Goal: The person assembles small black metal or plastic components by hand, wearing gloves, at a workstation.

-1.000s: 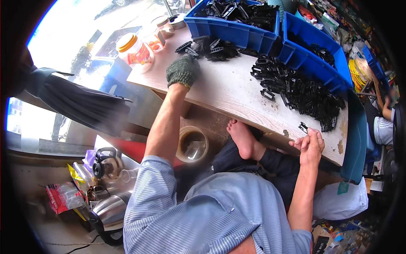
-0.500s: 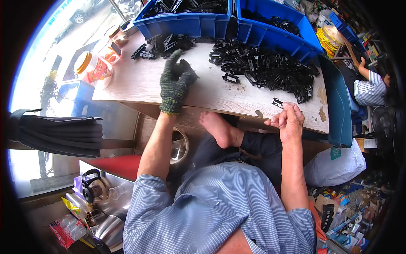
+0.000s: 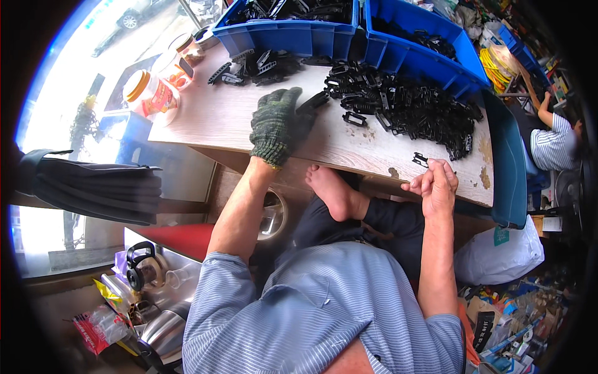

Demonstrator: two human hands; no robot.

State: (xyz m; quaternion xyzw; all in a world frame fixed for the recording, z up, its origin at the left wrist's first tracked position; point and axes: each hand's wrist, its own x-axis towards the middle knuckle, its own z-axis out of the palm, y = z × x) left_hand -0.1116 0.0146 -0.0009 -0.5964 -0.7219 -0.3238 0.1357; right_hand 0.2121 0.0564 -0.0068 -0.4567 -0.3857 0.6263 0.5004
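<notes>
Gripping black part (image 3: 314, 102) with gloved left hand (image 3: 275, 124); right hand (image 3: 439, 191) curled by second part (image 3: 420, 159), hold unclear; pile (image 3: 414, 109) close, presumably for reach.

White daylight floods in through the big window (image 3: 68, 118) left of the pale wood-topped bench (image 3: 218, 128), a car (image 3: 129, 21) visible outside. Brown floor (image 3: 228, 185) shows below the bench's near edge, and to its right the room crowds up with multicoloured clutter (image 3: 522, 321).
</notes>
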